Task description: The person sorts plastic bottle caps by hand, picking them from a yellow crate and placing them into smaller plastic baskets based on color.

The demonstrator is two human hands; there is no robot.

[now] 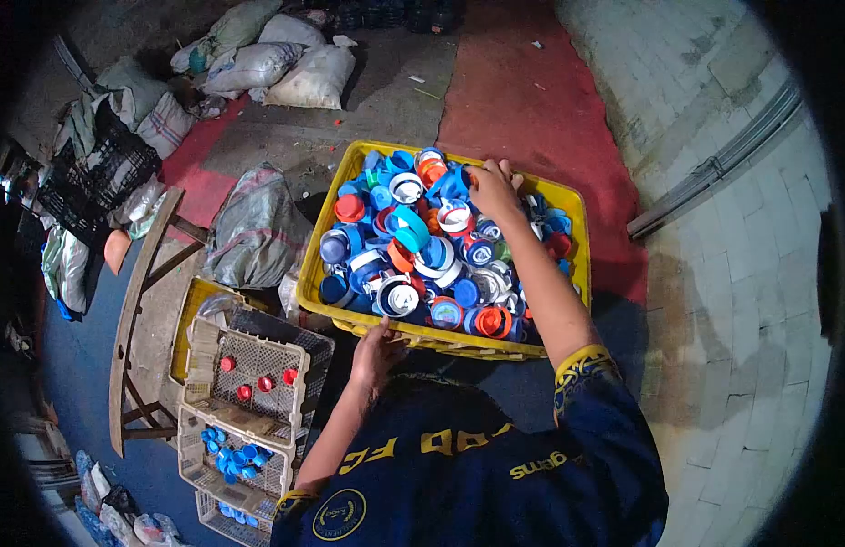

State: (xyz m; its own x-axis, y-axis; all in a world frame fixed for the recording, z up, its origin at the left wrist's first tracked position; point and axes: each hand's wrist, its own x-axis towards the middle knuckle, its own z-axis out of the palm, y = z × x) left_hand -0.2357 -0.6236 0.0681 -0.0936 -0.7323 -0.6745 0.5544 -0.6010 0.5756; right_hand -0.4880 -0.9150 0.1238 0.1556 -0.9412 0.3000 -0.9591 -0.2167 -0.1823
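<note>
Dark shirt up close, both hands at a heaped yellow crate

Dark blue shirt (495, 474) right up front, yellow lettering across it, and both bare arms reach out to the yellow crate (582, 251)! It's piled with bottle caps (412, 228): blue, white, red, orange, a bright turquoise one near the middle. The right hand (495, 190) is in at the far side, fingers bent down over the caps beside a blue one; whether they grip it, I can't tell. Over to the left hand (375, 356), low at the crate's near wall, thumb up by the rim; its fingers are partly hidden, so I can't call a firm hold.

Down to the left, beige crates in a row: the upper crate (199, 356) shows four red caps (266, 383), the middle crate (191, 456) a cluster of blue caps (236, 460), and the lowest crate (213, 524) more blue. Beside them, a curved wooden frame (126, 337), with a bulging grey sack (254, 228) between it and the yellow crate. Farther back, pale sacks (309, 77) lie on the floor, and a red strip (532, 82) runs along by the block wall (741, 319).
</note>
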